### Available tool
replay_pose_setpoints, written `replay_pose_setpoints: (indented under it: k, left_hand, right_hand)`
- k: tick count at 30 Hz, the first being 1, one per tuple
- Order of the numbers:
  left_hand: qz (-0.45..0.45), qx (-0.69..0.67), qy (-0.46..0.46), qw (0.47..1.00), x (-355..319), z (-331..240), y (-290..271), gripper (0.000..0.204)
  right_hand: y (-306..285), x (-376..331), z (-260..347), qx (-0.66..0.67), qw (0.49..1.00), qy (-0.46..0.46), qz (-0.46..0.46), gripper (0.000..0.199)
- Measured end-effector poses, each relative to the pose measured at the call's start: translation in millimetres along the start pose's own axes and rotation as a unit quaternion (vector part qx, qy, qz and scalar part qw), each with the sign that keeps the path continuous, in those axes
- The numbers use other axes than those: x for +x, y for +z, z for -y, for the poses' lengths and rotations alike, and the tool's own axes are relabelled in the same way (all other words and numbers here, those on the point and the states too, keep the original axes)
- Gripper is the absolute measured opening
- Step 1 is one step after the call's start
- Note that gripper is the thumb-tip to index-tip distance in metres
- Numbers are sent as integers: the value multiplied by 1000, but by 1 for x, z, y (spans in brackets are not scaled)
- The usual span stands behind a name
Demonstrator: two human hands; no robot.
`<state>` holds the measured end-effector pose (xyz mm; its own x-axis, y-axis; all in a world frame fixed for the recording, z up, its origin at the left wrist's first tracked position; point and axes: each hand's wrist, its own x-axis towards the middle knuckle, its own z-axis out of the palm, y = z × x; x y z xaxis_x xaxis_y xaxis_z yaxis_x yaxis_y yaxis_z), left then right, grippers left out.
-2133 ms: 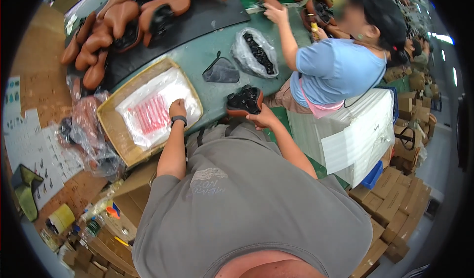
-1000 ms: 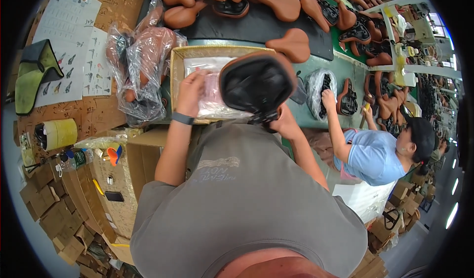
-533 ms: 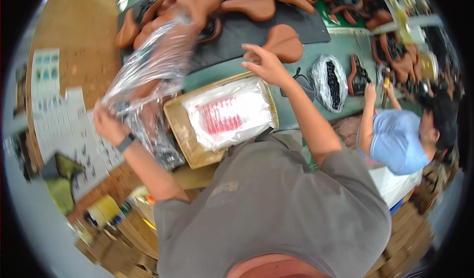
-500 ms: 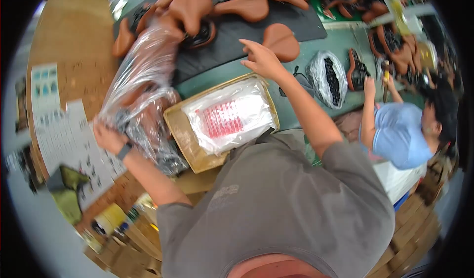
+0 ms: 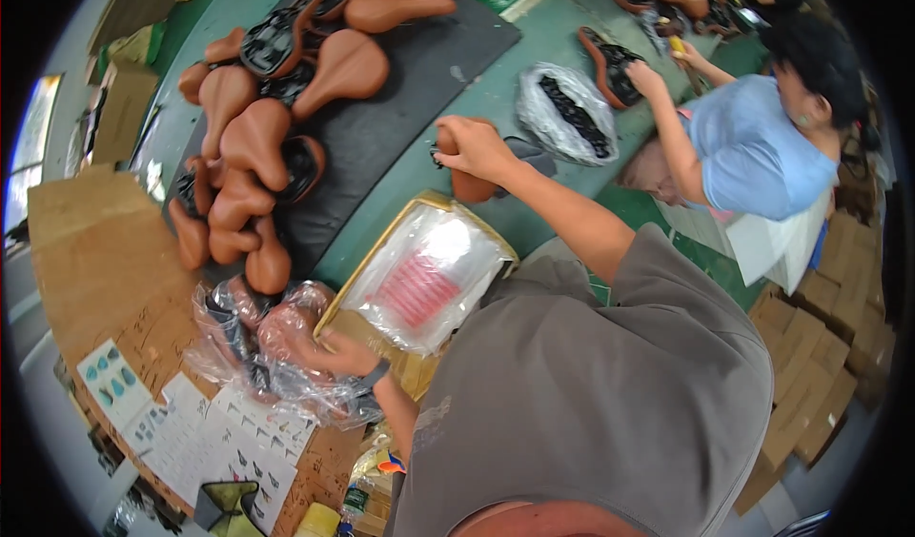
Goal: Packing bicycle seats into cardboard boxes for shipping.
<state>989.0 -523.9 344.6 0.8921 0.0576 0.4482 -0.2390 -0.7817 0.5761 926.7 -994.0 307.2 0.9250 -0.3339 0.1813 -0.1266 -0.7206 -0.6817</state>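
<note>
Tabletop (image 5: 534,51), green and long, is carrying everything here. Black mat (image 5: 400,108) is lying across it, loaded with a heap of brown saddles (image 5: 257,146) — noses pointing every way. Shallow cardboard tray (image 5: 357,332) is sitting just in front of the person, stacked with clear plastic bags (image 5: 424,275) bearing red print.

Right hand (image 5: 477,148) is reaching well forward, fingers closing around the top of a brown saddle (image 5: 469,186) that is standing on the tabletop between the mat's edge and the tray; its long axis is running roughly toward the person, and this hand is plainly the nearer one. Left hand (image 5: 334,354) is working down at the tray's near left corner, fingers pressing into a crumpled bagged bundle (image 5: 262,342) with brown saddles inside — grip is partly hidden by the plastic, so I cannot tell how tightly it is closing.

Across the tabletop, a co-worker in a blue shirt (image 5: 762,151) is handling a dark saddle (image 5: 610,60), beside a bag of black parts (image 5: 567,113).
</note>
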Motion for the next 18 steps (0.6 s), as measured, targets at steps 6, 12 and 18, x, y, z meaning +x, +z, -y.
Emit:
replay_pose_setpoints:
  k: [6,12,18]
  left_hand:
    - [483,-118,-2,868,-129,-94,120,24]
    - [492,39,-5,870,-211,-70,198,23]
    - [496,-124,-112,852,-217,-37,202,29]
  right_hand:
    - [-87,-196,47,128,949,231,-170,81]
    - [-57,-357,-2,29,878,453,152,80]
    - [-61,-342,-14,225,827,497,134,78]
